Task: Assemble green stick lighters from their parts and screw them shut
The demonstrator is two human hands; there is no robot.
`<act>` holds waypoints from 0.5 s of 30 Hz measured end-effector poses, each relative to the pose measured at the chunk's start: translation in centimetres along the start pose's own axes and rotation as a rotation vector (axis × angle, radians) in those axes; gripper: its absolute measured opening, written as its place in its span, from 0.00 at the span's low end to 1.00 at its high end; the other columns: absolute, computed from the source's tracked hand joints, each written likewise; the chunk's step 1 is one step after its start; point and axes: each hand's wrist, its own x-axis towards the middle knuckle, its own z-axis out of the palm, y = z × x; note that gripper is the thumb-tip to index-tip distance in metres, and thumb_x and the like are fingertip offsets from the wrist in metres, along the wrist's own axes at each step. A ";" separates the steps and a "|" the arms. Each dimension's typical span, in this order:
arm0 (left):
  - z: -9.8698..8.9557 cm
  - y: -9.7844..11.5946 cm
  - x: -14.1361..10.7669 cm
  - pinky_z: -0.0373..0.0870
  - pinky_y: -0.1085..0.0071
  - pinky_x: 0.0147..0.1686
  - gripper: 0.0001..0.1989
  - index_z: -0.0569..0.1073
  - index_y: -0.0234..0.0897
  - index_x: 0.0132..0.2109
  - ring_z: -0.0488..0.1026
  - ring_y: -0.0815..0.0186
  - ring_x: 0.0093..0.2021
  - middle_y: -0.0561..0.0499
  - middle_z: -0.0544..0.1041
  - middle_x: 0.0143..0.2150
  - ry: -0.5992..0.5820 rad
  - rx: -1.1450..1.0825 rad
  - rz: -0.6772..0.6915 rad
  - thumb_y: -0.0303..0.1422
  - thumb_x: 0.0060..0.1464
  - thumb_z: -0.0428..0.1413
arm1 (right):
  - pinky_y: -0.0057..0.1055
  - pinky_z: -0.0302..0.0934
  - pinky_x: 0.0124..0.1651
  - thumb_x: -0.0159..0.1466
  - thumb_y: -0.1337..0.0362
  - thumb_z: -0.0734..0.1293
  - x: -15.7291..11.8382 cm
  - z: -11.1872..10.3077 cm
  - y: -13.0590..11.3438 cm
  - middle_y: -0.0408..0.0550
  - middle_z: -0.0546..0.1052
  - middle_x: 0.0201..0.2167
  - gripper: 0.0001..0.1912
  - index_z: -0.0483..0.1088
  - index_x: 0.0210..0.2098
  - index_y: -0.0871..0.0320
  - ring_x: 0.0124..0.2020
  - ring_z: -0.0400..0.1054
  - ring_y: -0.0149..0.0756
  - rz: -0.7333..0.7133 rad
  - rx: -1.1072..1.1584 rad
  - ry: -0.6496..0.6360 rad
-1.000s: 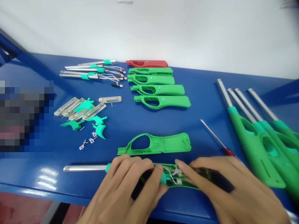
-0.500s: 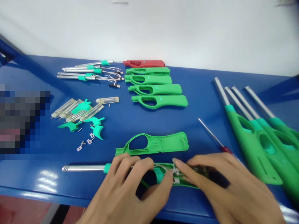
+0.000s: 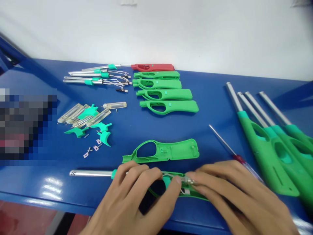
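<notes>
An opened green gas lighter lies near the front edge, its silver barrel [image 3: 93, 173] pointing left. My left hand [image 3: 139, 195] is closed over the handle by the trigger loop, thumb resting inside the shell [image 3: 198, 195]. A thin pale tube and a teal trigger [image 3: 167, 180] show beside that thumb. With thumb and fingers, my right hand [image 3: 237, 189] pinches the clear fuel tank at its metal valve end [image 3: 189, 180]; most of the tank is hidden under the fingers. Just beyond both hands rests the matching green half shell [image 3: 183, 150], inner side up.
A screwdriver [image 3: 223, 140] lies right of centre, beside several assembled green lighters [image 3: 261, 150]. Green handles [image 3: 181, 106] and one red handle [image 3: 161, 67] line the back. At left are barrels with wires [image 3: 83, 81], clear tanks [image 3: 99, 117], teal triggers [image 3: 105, 137] and small metal pieces.
The fingers of my right hand have closed together around the tank's valve end, where the index finger was stretched out before. My left hand keeps its hold. The view has shifted slightly.
</notes>
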 end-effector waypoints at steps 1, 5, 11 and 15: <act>0.0 0.1 -0.2 0.60 0.55 0.64 0.21 0.74 0.43 0.64 0.68 0.59 0.56 0.46 0.70 0.54 0.032 -0.014 -0.001 0.22 0.70 0.51 | 0.23 0.60 0.63 0.76 0.70 0.61 0.1 0.0 0.0 0.38 0.76 0.52 0.17 0.72 0.58 0.48 0.53 0.69 0.26 -0.010 0.017 -0.005; -0.5 0.2 -0.7 0.65 0.59 0.63 0.17 0.78 0.39 0.57 0.72 0.63 0.57 0.48 0.73 0.54 0.197 -0.101 -0.062 0.19 0.69 0.53 | 0.27 0.59 0.66 0.75 0.72 0.62 -0.5 0.4 -0.1 0.35 0.77 0.54 0.23 0.68 0.65 0.47 0.57 0.68 0.29 -0.081 0.003 0.062; -2.6 -1.2 -2.5 0.67 0.62 0.58 0.22 0.77 0.42 0.58 0.72 0.65 0.54 0.52 0.74 0.55 0.146 -0.085 -0.266 0.14 0.65 0.54 | 0.31 0.64 0.64 0.76 0.68 0.64 -1.3 0.8 0.2 0.35 0.78 0.56 0.32 0.55 0.75 0.42 0.60 0.68 0.34 -0.092 -0.056 0.055; -2.6 -2.0 -3.3 0.68 0.58 0.58 0.24 0.76 0.45 0.60 0.74 0.61 0.57 0.52 0.76 0.57 0.114 -0.090 -0.285 0.15 0.66 0.52 | 0.29 0.65 0.63 0.77 0.67 0.60 -1.3 0.8 0.4 0.38 0.76 0.59 0.27 0.60 0.73 0.44 0.60 0.68 0.32 -0.060 -0.047 0.001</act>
